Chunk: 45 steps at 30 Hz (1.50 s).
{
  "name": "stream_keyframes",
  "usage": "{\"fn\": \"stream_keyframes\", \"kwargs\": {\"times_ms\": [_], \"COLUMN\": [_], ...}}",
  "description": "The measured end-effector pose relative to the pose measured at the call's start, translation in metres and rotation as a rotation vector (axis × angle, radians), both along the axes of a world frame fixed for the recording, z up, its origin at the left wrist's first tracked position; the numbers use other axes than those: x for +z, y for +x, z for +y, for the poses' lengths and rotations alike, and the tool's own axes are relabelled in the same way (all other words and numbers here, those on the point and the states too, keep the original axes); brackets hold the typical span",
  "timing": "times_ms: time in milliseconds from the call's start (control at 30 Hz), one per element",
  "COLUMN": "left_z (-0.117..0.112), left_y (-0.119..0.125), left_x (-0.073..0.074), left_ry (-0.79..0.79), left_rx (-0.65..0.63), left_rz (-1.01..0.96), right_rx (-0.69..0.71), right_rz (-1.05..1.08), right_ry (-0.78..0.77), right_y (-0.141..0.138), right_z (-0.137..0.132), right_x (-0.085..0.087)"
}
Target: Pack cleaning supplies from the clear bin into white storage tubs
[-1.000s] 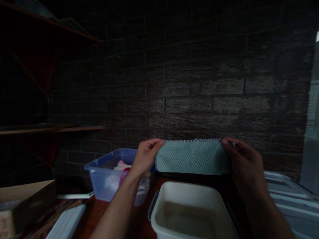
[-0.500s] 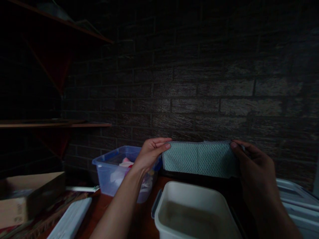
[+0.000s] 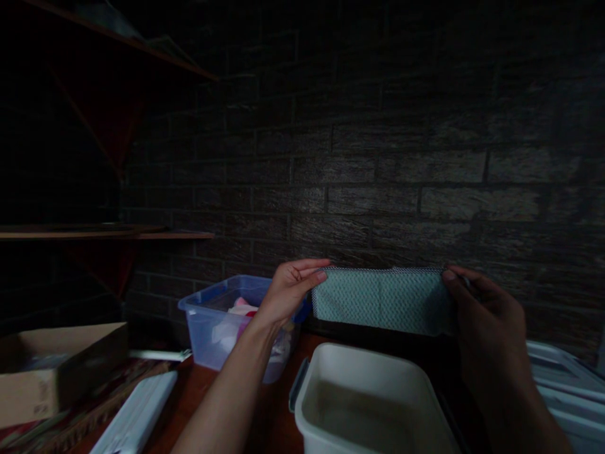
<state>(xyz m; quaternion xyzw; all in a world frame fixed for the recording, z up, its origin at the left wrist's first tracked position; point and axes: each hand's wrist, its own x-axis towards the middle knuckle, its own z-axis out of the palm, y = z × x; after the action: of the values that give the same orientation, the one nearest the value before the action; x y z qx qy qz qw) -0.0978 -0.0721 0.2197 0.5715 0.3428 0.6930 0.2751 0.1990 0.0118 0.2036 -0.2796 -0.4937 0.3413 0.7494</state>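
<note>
A teal textured cloth (image 3: 378, 301) with a dark-and-white checked edge is stretched between my two hands. My left hand (image 3: 293, 290) pinches its upper left corner between thumb and fingers. At the upper right corner, my right hand (image 3: 489, 315) grips it the same way, partly in shadow. The cloth looks folded into a long strip and hangs beyond and above a white plastic container (image 3: 363, 359), whose top is open. A dark clip sticks out on the container's left side.
A clear bluish plastic box (image 3: 208, 334) holding cloth items stands behind my left forearm. On the left are a cardboard box (image 3: 28, 391) and a long pale object (image 3: 137, 413). Pale ridged plastic (image 3: 567, 384) lies at right. Shelves (image 3: 142, 236) project from the left, before a dark brick wall (image 3: 354, 170).
Both hands hold the cloth as before, with it shifted very slightly right in view. The surroundings shift slightly too.
</note>
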Motion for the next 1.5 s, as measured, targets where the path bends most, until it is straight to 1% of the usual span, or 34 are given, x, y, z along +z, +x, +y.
{"fn": "stream_keyframes", "kwargs": {"times_ms": [100, 233, 367, 467, 533, 633, 767, 867, 1000, 1267, 1500], "left_z": [0.000, -0.002, -0.002, 0.001, 0.003, 0.008, 0.014, 0.017, 0.017, 0.016, 0.015], "left_y": [0.001, 0.003, 0.002, -0.001, -0.005, -0.010, -0.018, -0.022, -0.022, -0.020, -0.021], "left_x": [-0.001, -0.001, 0.000, 0.001, 0.001, 0.002, 0.000, -0.001, 0.000, 0.000, -0.001], "left_ry": [0.004, 0.011, 0.020, 0.010, 0.014, 0.049, 0.146, 0.175, 0.174, 0.181, 0.143], "left_rx": [0.011, -0.039, -0.053, -0.048, -0.017, 0.062, 0.222, 0.288, 0.298, 0.298, 0.306], "left_rz": [0.037, 0.047, -0.008, -0.060, -0.096, -0.145, -0.157, -0.164, -0.185, -0.198, -0.161], "right_rx": [-0.023, -0.036, -0.052, -0.070, -0.055, 0.018, 0.125, 0.130, 0.120, 0.121, 0.101], "right_rz": [-0.009, -0.002, 0.020, -0.022, -0.071, -0.147, -0.185, -0.216, -0.260, -0.222, -0.196], "right_ry": [0.001, -0.003, 0.003, 0.002, 0.007, 0.035, 0.082, 0.110, 0.117, 0.105, 0.064], "right_y": [0.001, 0.001, -0.001, -0.003, -0.004, -0.007, -0.011, -0.012, -0.013, -0.014, -0.013], "right_z": [0.001, 0.003, 0.002, -0.001, -0.004, -0.006, -0.009, -0.013, -0.016, -0.018, -0.017], "right_x": [0.000, -0.002, 0.000, 0.002, 0.004, 0.006, 0.006, 0.007, 0.008, 0.010, 0.011]}}
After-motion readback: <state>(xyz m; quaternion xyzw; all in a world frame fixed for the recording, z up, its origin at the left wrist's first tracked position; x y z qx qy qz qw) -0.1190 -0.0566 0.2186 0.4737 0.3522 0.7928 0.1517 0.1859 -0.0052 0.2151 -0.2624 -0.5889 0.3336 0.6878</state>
